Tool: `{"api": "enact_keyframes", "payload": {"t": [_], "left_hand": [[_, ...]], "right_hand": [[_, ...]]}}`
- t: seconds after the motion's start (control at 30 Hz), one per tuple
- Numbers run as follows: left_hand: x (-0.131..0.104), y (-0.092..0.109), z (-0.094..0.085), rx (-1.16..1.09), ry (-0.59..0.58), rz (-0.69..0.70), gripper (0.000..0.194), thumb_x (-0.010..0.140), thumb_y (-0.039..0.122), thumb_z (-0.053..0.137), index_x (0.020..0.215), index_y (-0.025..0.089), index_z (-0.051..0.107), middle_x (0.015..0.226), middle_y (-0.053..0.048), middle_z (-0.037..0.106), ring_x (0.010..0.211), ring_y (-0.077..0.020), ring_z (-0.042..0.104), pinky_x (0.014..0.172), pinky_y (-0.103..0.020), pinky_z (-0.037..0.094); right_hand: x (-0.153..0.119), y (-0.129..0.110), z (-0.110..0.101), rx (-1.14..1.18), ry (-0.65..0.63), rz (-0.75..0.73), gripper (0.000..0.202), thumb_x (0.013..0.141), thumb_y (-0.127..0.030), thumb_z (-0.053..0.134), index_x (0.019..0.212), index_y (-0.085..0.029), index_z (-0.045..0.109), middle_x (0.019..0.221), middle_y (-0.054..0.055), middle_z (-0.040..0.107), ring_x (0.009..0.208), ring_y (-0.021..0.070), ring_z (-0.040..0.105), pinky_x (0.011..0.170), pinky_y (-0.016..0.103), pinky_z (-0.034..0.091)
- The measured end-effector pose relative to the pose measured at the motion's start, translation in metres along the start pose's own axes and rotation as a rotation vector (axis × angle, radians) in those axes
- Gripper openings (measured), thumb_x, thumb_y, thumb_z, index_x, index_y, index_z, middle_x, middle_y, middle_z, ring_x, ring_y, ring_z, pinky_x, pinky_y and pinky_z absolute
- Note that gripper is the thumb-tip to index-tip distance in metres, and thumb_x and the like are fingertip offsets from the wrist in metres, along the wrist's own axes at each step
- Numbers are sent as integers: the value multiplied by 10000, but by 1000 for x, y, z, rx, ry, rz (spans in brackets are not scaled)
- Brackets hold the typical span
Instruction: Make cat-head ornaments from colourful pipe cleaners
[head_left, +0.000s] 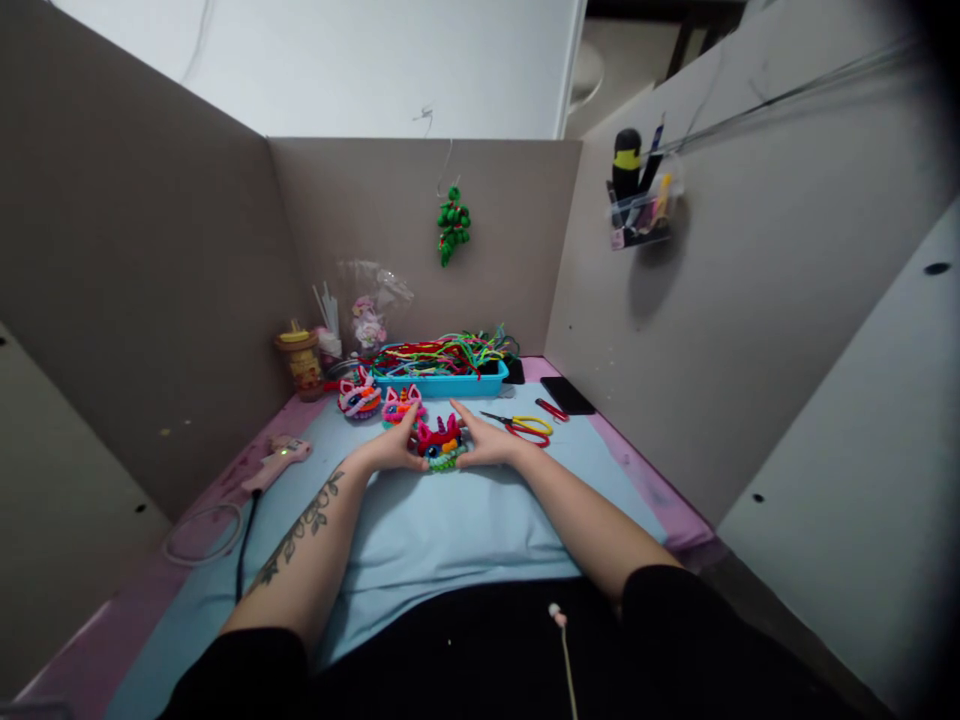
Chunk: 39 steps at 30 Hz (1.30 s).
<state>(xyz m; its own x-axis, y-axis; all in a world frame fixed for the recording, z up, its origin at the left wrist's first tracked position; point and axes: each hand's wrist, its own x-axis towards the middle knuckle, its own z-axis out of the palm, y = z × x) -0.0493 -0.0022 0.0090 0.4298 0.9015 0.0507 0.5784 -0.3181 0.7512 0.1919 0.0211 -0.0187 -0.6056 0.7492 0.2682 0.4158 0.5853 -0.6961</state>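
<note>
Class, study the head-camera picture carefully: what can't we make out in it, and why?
Sides of the red horned figure: head view, covered by the left hand and right hand.
Floor of the blue tray: head view, hidden by coloured strands.
Lower end of the black cord: head view, lost behind the left arm.
Any lettering on the cup: head view, too small and blurred.
</note>
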Motion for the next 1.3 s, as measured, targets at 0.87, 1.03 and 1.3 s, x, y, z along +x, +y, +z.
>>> {"api": "enact_keyframes", "payload": {"t": [0.87,1.03,1.3], "left_hand": [[3,-5,4,-119,18,62,1335,426,204,789,1443,142,-73,1321,-219,438,1015,-260,564,840,-328,446],[4,-7,4,-207,8,11,1306,506,207,768,1421,235,-163,1317,-205,432,827,-184,603,717,-314,491],[3,0,2,-281,7,-2,1299,536,154,751,1401,217,-216,1150,-157,543,753,-154,592,690,-324,495]], "right_hand": [[7,7,16,145,24,30,1143,517,-340,802,1442,-250,138,1398,115,371,1250,259,409,1038,386,315],[7,2,15,228,85,42,1105,528,-319,799,1436,-245,172,1226,98,522,1119,245,519,941,371,416],[8,0,15,263,70,33,1129,543,-315,794,1435,-297,101,1174,83,496,1049,207,524,804,310,470]]}}
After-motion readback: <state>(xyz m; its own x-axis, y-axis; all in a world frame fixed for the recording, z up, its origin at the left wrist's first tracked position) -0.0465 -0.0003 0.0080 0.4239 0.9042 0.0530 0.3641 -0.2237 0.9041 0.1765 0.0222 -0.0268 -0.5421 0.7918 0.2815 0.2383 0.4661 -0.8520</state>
